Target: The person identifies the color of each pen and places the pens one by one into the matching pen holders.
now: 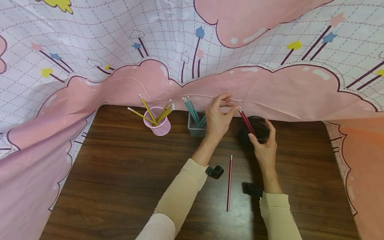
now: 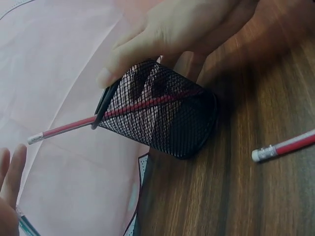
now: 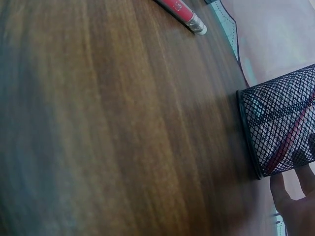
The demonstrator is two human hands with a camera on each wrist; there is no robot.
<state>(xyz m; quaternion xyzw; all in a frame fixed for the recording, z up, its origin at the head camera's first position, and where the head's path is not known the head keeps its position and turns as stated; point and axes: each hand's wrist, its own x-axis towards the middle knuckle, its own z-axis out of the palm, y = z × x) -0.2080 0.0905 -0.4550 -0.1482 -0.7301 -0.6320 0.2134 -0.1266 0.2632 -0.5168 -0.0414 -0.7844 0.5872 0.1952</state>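
Observation:
A black mesh pencil cup point(image 1: 243, 136) stands on the table, and my right hand point(image 1: 266, 146) grips it round the rim and side. Red pencils point(image 1: 246, 122) lean in the cup, white eraser ends up and tilted to the left; exactly how many is hard to tell. My left hand point(image 1: 217, 118) is just left of those erasers, its fingers extended. In the left wrist view, a small gap separates its fingertips point(image 2: 19, 160) from the eraser. Another red pencil point(image 1: 229, 183) lies on the table between the forearms, eraser pointing away from me.
A clear plastic container point(image 1: 196, 132) with teal pencils point(image 1: 191, 110) is partly behind my left hand. Farther left, a pink mesh cup point(image 1: 162, 129) holds several yellow pencils point(image 1: 147, 108). Patterned cloth point(image 1: 168, 40) hangs along the back edge of the wooden table point(image 1: 126, 180).

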